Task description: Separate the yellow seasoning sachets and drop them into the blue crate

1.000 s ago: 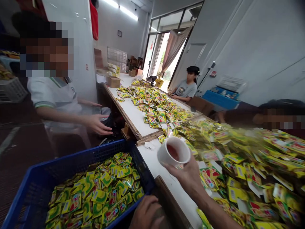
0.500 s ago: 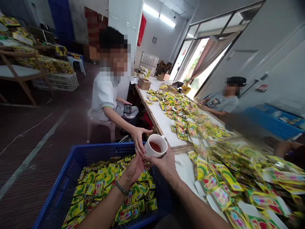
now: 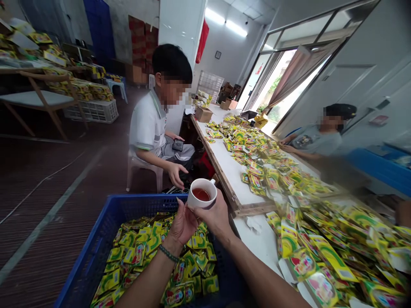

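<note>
A white mug (image 3: 194, 202) with reddish-brown liquid inside is held over the far rim of a blue basket (image 3: 128, 199). Gripping it from the right is my right hand (image 3: 218, 219), with the mug's handle pointing to the far right. My left hand (image 3: 183, 226), with a green beaded bracelet on its wrist, is palm up just below and left of the mug, thumb raised. Its fingertips are partly hidden near my right fingers, and I cannot tell whether they touch the mug. Beneath my forearms, many small yellow-green packets (image 3: 135, 252) fill the basket.
A seated person's hand (image 3: 177, 174) is just beyond the mug, apart from it; their other hand holds a phone (image 3: 177, 145). Piles of yellow packets (image 3: 257, 171) cover much of the white table (image 3: 221, 160) on the right. Another person (image 3: 324, 132) sits across it.
The seated person's hand has let go of the mug and drawn back toward their lap. The mug now rests in my right hand, and my left hand has come slightly away from that person's fingers.
</note>
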Motion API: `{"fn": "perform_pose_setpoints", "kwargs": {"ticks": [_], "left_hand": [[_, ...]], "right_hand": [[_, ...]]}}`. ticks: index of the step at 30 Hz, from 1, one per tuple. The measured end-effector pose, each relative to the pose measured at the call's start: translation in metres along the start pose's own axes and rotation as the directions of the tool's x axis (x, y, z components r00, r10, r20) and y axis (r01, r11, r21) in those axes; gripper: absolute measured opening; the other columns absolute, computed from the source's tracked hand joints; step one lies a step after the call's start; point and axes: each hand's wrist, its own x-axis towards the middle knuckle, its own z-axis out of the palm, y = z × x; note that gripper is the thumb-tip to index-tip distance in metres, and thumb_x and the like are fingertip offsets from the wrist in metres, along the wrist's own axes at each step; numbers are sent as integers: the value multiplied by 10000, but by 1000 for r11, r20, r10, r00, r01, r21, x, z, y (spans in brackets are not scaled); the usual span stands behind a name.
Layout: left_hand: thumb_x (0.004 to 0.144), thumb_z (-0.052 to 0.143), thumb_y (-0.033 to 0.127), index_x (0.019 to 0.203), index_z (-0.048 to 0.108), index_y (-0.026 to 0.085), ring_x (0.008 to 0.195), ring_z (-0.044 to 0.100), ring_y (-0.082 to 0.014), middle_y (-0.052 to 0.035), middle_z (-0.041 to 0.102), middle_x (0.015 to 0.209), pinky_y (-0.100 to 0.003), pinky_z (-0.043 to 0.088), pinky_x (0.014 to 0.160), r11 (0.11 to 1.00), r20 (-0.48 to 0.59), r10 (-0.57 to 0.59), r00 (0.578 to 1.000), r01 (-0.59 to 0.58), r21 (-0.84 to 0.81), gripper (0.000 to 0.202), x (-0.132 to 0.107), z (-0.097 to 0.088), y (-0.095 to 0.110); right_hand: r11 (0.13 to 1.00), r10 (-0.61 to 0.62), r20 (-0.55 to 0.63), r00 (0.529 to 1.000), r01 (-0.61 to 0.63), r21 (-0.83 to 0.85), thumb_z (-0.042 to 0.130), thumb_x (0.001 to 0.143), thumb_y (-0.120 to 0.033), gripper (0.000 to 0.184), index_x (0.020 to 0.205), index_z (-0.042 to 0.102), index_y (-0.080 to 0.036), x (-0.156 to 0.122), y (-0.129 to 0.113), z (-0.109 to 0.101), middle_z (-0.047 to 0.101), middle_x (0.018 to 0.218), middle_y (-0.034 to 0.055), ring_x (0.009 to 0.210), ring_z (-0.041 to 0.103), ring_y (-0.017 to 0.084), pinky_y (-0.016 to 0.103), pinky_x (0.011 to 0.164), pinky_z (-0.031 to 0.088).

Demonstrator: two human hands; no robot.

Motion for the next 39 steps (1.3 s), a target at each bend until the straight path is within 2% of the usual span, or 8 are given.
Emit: {"fn": "perform_pose_setpoints", "kwargs": {"ticks": [4,9,18,23,27,32,36,39], "left_hand": [[980,384,454,1078,656,135,985,672,-160,-67,725,1054,-258,509,878,999,-43,1,999,-2,-32,430,0,4,5],[957,485,363,1122,647,119,1028,660,-184,-80,717,1079,-283,492,934,1000,-68,26,997,-26,2,337,-1,5,5],[917,555,341,1122,652,127,1053,647,-232,-99,718,1055,-353,480,961,999,-3,-50,999,50,23,312,-4,5,-17],[912,557,379,1195,614,138,1060,635,-228,-103,693,1119,-363,463,972,994,25,-96,995,95,57,376,-12,12,-32],[903,548,456,1216,596,137,976,651,-219,-116,682,1119,-358,485,893,977,39,-190,981,185,103,449,-23,18,-61],[860,525,594,1093,626,137,729,655,-176,-97,699,898,-298,483,700,918,-11,-350,937,345,196,522,-43,27,-110],[824,581,524,1025,651,159,646,639,-153,-96,695,848,-270,429,637,814,-27,-407,913,377,442,422,-57,41,-151],[752,657,490,996,676,205,581,584,-149,-94,688,799,-291,386,591,609,13,-389,921,247,754,376,-63,56,-181]], "right_hand": [[1000,1,-13,1000,-1,6,801,519,-353,662,1115,573,-180,3,-3,9,655,1071,58,994,622,256,360,855,496],[998,40,9,999,-40,55,785,548,-360,637,1114,561,-174,-2,-10,5,656,1070,79,989,629,273,379,852,508],[990,61,-30,998,-56,126,774,561,-360,689,1163,513,-149,-14,8,-12,646,1123,119,1037,614,300,436,922,489],[986,114,-59,992,-106,125,780,540,-367,717,1171,522,-148,-28,4,-35,653,1123,114,1033,617,296,425,916,494],[979,195,-140,971,-185,82,781,501,-429,711,1113,559,-142,-49,2,-66,672,1068,114,991,632,306,417,870,520],[943,321,-276,906,-334,-1,783,478,-530,771,1127,569,-172,-84,10,-122,683,1050,121,972,641,346,463,838,533],[905,355,-395,848,-417,-81,763,496,-565,649,1064,625,-281,-136,49,-192,711,901,59,892,660,388,547,758,524],[913,227,-527,819,-367,-176,773,536,-474,461,969,682,-346,-194,93,-254,703,749,14,732,671,380,534,623,519]]}}
